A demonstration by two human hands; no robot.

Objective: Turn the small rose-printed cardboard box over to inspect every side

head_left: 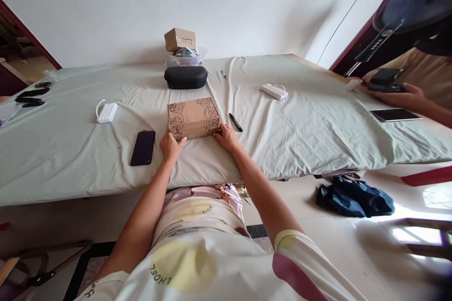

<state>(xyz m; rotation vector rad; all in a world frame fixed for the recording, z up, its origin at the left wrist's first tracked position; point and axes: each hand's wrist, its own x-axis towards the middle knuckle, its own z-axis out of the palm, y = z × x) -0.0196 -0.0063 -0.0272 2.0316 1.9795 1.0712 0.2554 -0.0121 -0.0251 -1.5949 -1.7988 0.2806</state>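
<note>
A brown cardboard box (193, 117) printed with rose outlines lies on the cloth-covered table (300, 127) in front of me. My left hand (171, 146) grips its near left corner, fingers curled against the front face. My right hand (226, 136) holds the near right corner the same way. The box rests flat on the cloth between both hands.
A dark phone (142, 147) lies left of the box, a black pen (235, 122) right of it. A black case (185, 77), a plastic tub with a small carton (180, 39), and two white devices (106, 112) (273, 91) sit farther back. Another person's hand (395, 91) holds a phone at right.
</note>
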